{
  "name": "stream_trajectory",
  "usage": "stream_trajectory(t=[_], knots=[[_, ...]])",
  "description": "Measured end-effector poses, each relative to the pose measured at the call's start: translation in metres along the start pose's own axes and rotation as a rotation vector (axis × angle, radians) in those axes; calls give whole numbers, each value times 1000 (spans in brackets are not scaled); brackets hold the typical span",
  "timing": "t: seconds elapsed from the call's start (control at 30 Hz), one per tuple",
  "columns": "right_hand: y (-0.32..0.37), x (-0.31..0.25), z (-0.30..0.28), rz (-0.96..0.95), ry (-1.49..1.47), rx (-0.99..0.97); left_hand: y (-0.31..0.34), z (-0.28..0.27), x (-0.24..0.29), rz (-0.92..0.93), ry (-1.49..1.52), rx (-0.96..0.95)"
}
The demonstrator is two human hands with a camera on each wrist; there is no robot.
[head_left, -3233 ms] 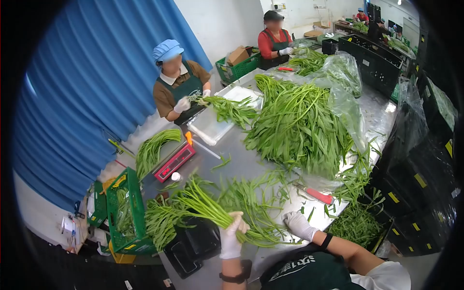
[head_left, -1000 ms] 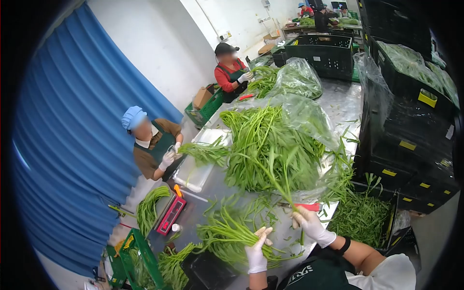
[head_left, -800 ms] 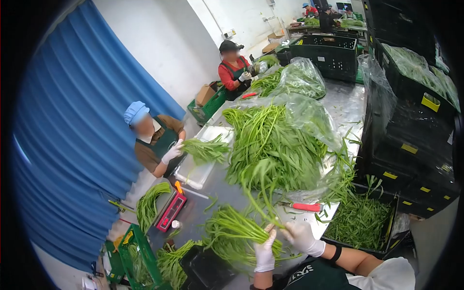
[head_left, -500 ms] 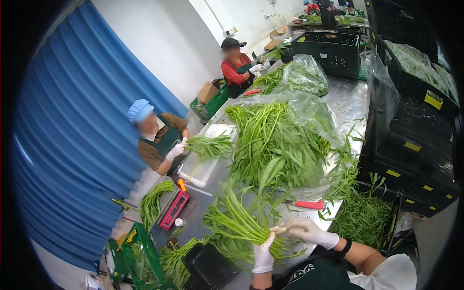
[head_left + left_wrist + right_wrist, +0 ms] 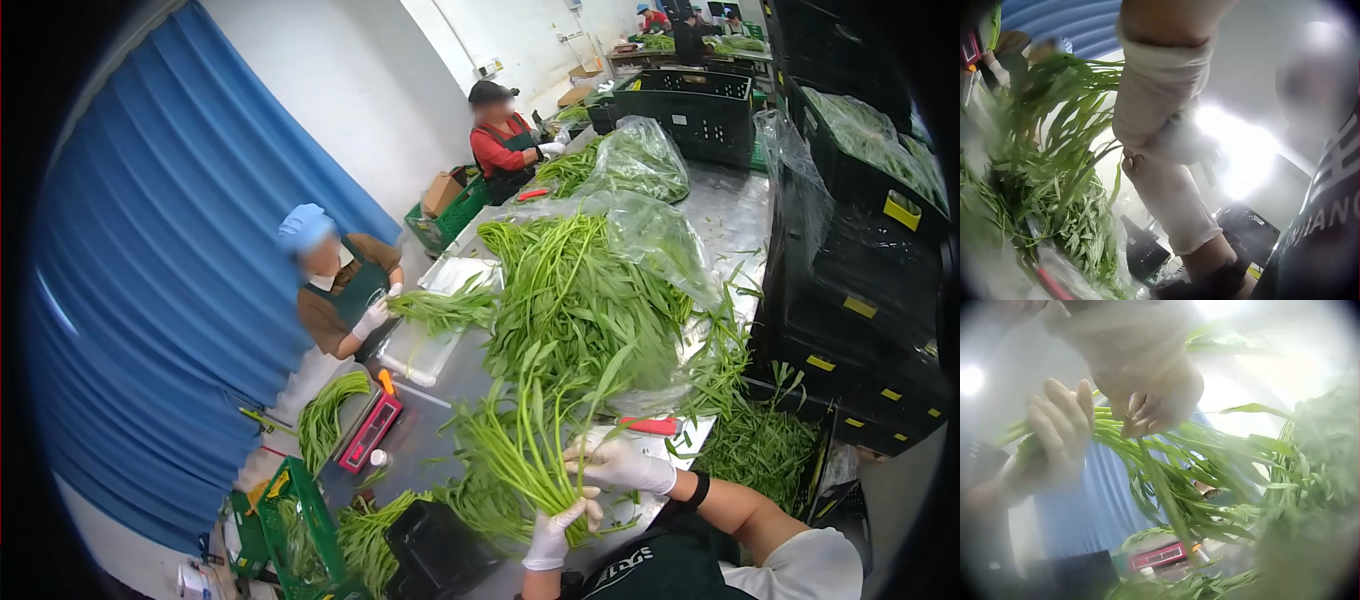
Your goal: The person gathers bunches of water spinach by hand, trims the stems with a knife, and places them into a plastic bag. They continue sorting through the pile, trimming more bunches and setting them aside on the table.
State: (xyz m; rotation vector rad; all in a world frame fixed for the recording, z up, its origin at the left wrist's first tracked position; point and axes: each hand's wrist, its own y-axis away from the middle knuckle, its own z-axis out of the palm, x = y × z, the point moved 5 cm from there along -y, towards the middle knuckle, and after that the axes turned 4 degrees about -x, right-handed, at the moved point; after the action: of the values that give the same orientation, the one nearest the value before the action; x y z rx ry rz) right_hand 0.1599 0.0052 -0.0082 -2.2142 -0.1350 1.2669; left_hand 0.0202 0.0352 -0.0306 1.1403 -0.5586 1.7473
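My gloved left hand (image 5: 562, 528) grips a bunch of water spinach (image 5: 515, 445) round the lower stems, with the leaves fanned up and away over the table. Right beside it, my gloved right hand (image 5: 625, 465) has its fingers at the bunch's right side. In the right wrist view, the curled fingers of the right hand (image 5: 1141, 369) pinch stems just above the left hand (image 5: 1060, 425). From the left wrist, the two hands overlap and the stems between them are partly hidden. A large heap of water spinach (image 5: 590, 310) lies just beyond.
A red-handled tool (image 5: 650, 426) lies right of the hands. On the left are a red scale (image 5: 370, 432), a black tray (image 5: 435, 545) and a green crate (image 5: 300, 530). A crate of trimmings (image 5: 765, 455) stands at right. Two people work across the table.
The right hand picked up a stalk from beside the heap and brought it to the bunch. The left hand has raised the bunch more upright. The head view has shifted.
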Motion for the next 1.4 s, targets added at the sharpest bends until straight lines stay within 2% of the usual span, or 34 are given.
stream_trajectory(t=[0.07,0.2,0.23,0.3,0.33,0.37,0.4,0.43,0.47,0.53,0.6,0.67,0.7,0.73,0.77,0.8,0.87,0.9,0.97,1.0,1.07,1.13,1.17,1.2,1.27,1.3,1.4], knots=[[6,-5,-6,-11,102,12,0,4,-7,-59,45,-48],[9,-18,-26,28,324,-29,-3,-5,-16,-113,80,8],[17,-14,-29,-40,339,29,-2,-1,-8,-122,42,22],[31,4,-54,54,475,261,8,-5,8,-137,49,48],[47,31,-70,83,477,360,14,-12,15,-114,61,46],[43,26,-91,220,432,395,20,-23,25,-24,82,56],[52,27,-110,312,721,407,25,-36,37,70,98,63],[65,40,-123,421,920,258,31,-49,50,171,176,58],[78,49,-132,418,1117,195,36,-61,62,273,252,52],[89,56,-127,471,1374,143,35,-73,82,450,121,136],[86,59,-87,343,1007,-43,30,-79,83,448,156,80],[81,60,-11,236,752,-262,23,-79,76,340,247,111],[85,62,23,216,404,-299,23,-89,64,301,279,117],[81,65,54,221,483,-379,24,-93,57,308,299,113],[85,83,84,313,626,-515,27,-93,54,321,284,154],[94,99,105,309,623,-514,30,-93,52,333,269,197],[107,121,143,248,685,-684,39,-95,51,343,250,257],[104,120,143,240,681,-683,44,-98,53,352,235,313],[105,132,130,539,393,-691,51,-101,55,368,296,325],[94,120,111,530,395,-692,53,-102,54,376,363,331],[73,83,61,863,-711,-318,51,-108,49,406,371,335],[71,71,31,775,-1274,-43,46,-112,40,377,346,528],[74,75,25,795,-1246,-25,41,-110,35,339,352,596],[79,79,23,787,-1234,-2,32,-104,30,331,356,572],[102,88,33,1003,-813,-208,18,-95,19,259,152,661],[106,79,35,1019,-784,-241,13,-90,16,231,123,654],[94,43,30,828,-877,-57,5,-77,5,212,97,639]])
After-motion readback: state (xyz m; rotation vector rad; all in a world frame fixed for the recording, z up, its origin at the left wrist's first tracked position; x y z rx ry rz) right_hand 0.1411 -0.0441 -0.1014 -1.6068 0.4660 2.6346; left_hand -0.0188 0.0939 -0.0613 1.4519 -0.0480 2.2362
